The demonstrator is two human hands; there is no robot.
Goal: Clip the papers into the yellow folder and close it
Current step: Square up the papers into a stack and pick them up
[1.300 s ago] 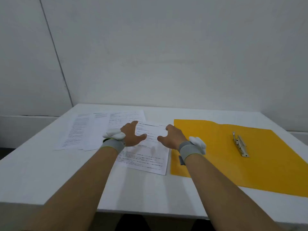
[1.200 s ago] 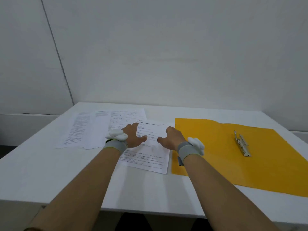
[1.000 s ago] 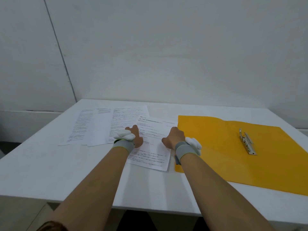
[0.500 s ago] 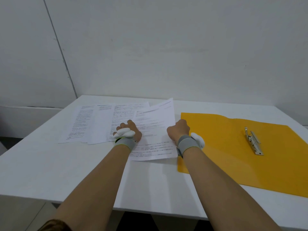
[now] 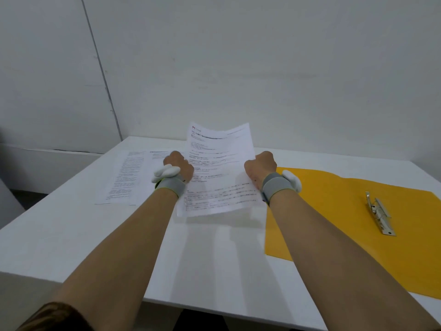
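Fingers of both hands clamped on raised sheet (image 5: 218, 170), between loose papers (image 5: 133, 177) and open yellow folder (image 5: 353, 211).

Both forearms are bare; each wrist wears a grey band (image 5: 172, 186) carrying a white rounded pod (image 5: 166, 172); brown sleeve (image 5: 55, 316) at left.

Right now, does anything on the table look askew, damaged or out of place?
Nothing stands out. The held sheet bows a little between the left hand and right hand, with no tear showing. The other papers lie loosely overlapped on the table. The yellow folder lies open and flat, its metal clip intact.
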